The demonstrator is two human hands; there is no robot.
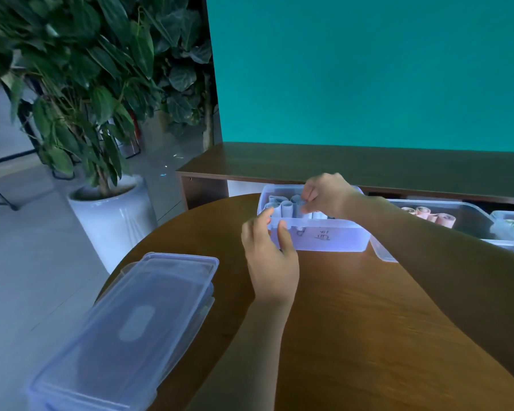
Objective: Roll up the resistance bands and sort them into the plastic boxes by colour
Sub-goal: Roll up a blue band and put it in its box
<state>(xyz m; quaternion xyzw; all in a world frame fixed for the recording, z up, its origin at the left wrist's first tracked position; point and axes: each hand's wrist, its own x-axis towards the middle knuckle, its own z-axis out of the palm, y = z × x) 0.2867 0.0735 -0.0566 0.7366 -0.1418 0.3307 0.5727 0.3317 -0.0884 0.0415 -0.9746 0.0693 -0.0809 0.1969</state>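
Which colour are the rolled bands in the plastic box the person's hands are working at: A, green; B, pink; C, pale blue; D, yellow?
C: the rolls standing in the labelled box, which the left hand steadies while the right hand reaches in, look pale blue; the pink rolls lie in the neighbouring box.

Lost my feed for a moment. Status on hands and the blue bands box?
Left hand steadying clear plastic box by its near wall. Right hand inside it, pinching a rolled pale-blue band. Stacked clear lids lie clear, near left.
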